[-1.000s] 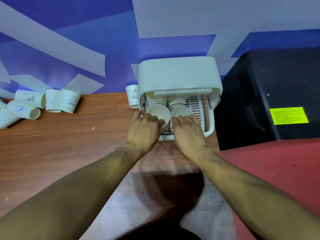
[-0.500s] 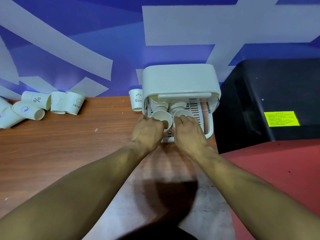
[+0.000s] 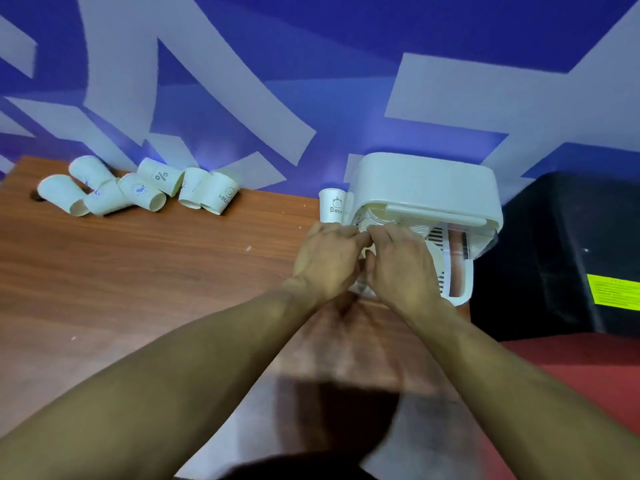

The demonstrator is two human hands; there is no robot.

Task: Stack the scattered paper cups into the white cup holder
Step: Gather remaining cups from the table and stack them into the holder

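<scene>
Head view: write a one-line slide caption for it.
Left hand and right hand meet at the white cup holder; loose paper cups lie along the table.

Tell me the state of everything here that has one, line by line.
white cup holder, front open, stacked cups inside.
Bear cup, upright beside the holder.
scattered cups, lying on their sides, far left.
left hand, fingers curled at holder mouth; grip hidden.
right hand, same.

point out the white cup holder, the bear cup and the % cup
white cup holder (image 3: pixel 426 181), head view, on its top cover
bear cup (image 3: pixel 331 206), head view, on its printed side wall
% cup (image 3: pixel 160 175), head view, on its side wall at the % mark
</scene>
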